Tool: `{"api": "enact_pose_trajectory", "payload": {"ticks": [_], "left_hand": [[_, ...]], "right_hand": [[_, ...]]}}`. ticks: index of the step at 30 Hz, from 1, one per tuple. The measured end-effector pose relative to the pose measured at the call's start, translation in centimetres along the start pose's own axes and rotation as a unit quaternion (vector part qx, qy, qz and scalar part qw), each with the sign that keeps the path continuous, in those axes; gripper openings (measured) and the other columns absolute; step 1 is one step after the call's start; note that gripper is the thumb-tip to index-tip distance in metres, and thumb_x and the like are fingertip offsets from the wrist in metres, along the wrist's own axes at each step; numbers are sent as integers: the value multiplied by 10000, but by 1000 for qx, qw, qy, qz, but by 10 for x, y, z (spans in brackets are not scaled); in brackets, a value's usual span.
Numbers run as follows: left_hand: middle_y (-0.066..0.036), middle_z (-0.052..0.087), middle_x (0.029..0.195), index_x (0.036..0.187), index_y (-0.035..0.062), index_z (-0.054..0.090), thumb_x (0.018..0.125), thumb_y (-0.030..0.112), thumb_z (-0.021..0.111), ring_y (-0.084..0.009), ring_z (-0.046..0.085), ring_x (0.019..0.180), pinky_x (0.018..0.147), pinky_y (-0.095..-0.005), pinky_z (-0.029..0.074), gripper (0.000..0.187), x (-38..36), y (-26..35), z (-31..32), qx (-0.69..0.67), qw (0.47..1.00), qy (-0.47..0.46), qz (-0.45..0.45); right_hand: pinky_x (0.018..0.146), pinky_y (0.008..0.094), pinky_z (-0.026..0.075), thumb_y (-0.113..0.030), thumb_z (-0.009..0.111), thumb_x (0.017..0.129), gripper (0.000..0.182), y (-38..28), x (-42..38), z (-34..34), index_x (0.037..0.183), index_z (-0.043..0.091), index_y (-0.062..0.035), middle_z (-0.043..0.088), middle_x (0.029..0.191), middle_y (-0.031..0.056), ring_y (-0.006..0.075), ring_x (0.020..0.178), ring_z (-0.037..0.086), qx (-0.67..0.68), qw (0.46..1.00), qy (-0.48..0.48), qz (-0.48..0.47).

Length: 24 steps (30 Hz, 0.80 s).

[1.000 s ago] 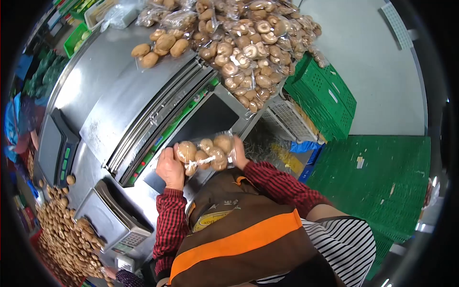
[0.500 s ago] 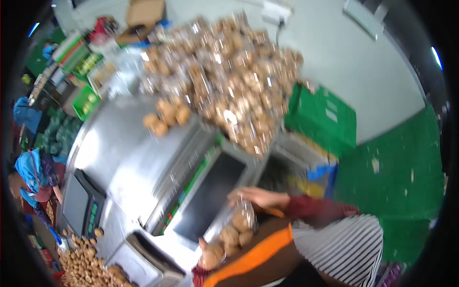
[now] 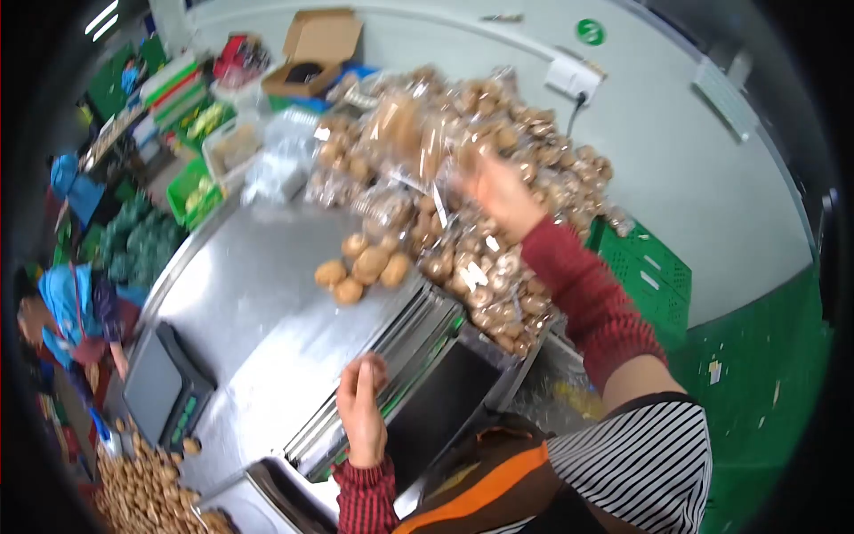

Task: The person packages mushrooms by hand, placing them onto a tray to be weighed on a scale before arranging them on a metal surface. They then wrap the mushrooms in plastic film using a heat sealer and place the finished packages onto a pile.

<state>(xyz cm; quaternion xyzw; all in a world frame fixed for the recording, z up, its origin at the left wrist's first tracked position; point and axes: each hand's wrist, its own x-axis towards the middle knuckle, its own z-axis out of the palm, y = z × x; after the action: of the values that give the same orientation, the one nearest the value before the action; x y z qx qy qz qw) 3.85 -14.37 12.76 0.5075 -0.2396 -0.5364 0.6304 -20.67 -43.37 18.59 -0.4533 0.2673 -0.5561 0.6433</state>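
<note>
Holding right hand (image 3: 500, 191) beside blurred bag (image 3: 398, 125), upper centre, can't tell if gripping; hovering left hand (image 3: 360, 416), half-curled, seemingly empty, lower centre; possibly risking bagged mushrooms (image 3: 480, 276) sliding from hard landing.

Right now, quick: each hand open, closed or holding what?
Left hand: loosely open, nothing visible in its grip.
Right hand: blurred over the bagged mushrooms; whether its grip is closed on any cannot be told.

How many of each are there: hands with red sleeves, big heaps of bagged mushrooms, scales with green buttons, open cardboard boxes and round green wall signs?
Red-sleeved hands: 2 (left hand, right hand)
Big heap of bagged mushrooms: 1
Scale with green buttons: 1
Open cardboard box: 1
Round green wall sign: 1
Total: 6
</note>
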Motion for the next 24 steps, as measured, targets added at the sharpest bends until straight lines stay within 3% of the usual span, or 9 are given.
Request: {"api": "enact_pose_trajectory", "payload": {"ticks": [2, 3, 5, 6, 9, 12, 18, 20, 24], "left_hand": [[-65, 638, 1005, 1138, -6, 592, 944, 146, 628, -134, 595, 913, 781, -267, 474, 249, 17, 1, -18, 85, 994, 35, 52], [-81, 628, 1051, 1162, -19, 583, 898, 135, 674, -171, 601, 957, 833, -302, 485, 319, 29, 6, -23, 251, 962, 80, 69], [-167, 518, 1262, 1276, -23, 513, 779, 205, 799, -273, 531, 1136, 942, -385, 466, 617, 67, -4, -37, 350, 903, 118, 219], [-181, 487, 1296, 1315, -23, 473, 734, 235, 835, -295, 512, 1165, 963, -401, 455, 732, 85, 1, -35, 389, 884, 116, 230], [-208, 438, 1344, 1396, -7, 382, 594, 307, 917, -351, 473, 1218, 1017, -431, 423, 1014, 147, 9, -30, 506, 801, 91, 306], [-227, 432, 1347, 1374, 8, 411, 546, 321, 930, -386, 484, 1188, 1021, -448, 412, 1027, 187, -4, -45, 451, 841, -47, 294], [-197, 468, 1280, 1326, 18, 447, 561, 285, 925, -369, 481, 1197, 1018, -424, 428, 940, 100, 14, -93, 518, 822, 58, 230], [-199, 462, 1285, 1303, 17, 457, 596, 271, 908, -374, 476, 1203, 1022, -435, 425, 876, 62, 15, -108, 522, 818, 103, 216], [-231, 423, 1359, 1414, 21, 363, 630, 284, 894, -385, 434, 1273, 1070, -439, 379, 982, 33, 3, -129, 486, 834, 143, 217]], "right_hand": [[952, 420, 514, -380, 555, 969, 530, -2, 38, 13, 1249, 496, 67, 599, 1220, 154, 306, 1112, 619, 136, 972, 48, 184], [954, 417, 503, -406, 551, 968, 547, 22, 42, 24, 1260, 498, 52, 595, 1239, 150, 295, 1117, 614, 7, 985, 41, 170], [969, 400, 461, -457, 565, 954, 587, 77, 32, 37, 1311, 508, 5, 573, 1311, 152, 278, 1158, 584, -217, 970, -49, 100], [1009, 388, 421, -471, 579, 942, 596, 105, 29, 43, 1343, 514, -35, 552, 1346, 166, 280, 1197, 553, -421, 902, -85, 40], [1027, 393, 414, -453, 642, 894, 592, 172, 6, 56, 1324, 547, -56, 563, 1314, 183, 311, 1195, 552, -504, 851, -142, -40], [1014, 414, 413, -458, 686, 842, 589, 185, -4, 85, 1267, 586, -63, 589, 1263, 155, 318, 1163, 565, -525, 823, -180, -119], [984, 417, 425, -437, 749, 745, 566, 210, -45, 162, 1185, 622, -104, 607, 1231, 91, 325, 1143, 556, -485, 812, -318, -65], [957, 434, 410, -520, 720, 744, 581, 219, -74, 186, 1152, 635, -115, 636, 1157, 83, 308, 1097, 569, -457, 801, -356, -151], [1077, 435, 345, -429, 713, 755, 635, 215, -83, 197, 1292, 570, -122, 568, 1310, 105, 316, 1213, 507, -476, 768, -421, -77]]}}
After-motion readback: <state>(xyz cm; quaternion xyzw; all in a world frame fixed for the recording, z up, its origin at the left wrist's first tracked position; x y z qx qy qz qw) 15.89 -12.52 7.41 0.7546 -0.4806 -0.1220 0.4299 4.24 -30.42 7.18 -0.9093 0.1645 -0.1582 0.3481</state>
